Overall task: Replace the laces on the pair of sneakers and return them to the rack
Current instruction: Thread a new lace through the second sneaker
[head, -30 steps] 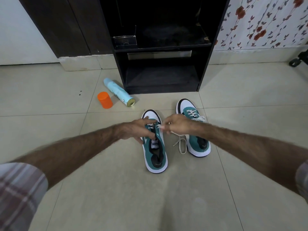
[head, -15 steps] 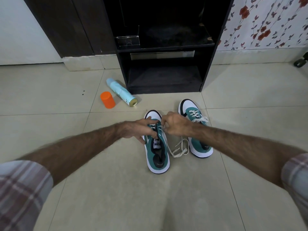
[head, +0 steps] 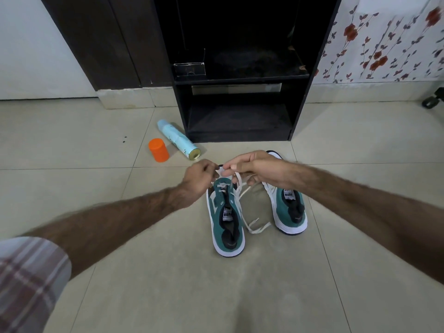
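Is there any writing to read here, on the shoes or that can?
"PUMA", upside down from this view, on the left sneaker's tongue label.
"PUMA", likewise upside down, on the right sneaker's tongue label.
Spray can: printed pattern only, too blurred to read.
Orange cap: no text visible.

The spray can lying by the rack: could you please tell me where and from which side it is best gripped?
Probably around the middle of the spray can, coming down from above with fingers across its width. It lies on its side on the floor, so its round body is exposed, with the orange cap apart beside it.
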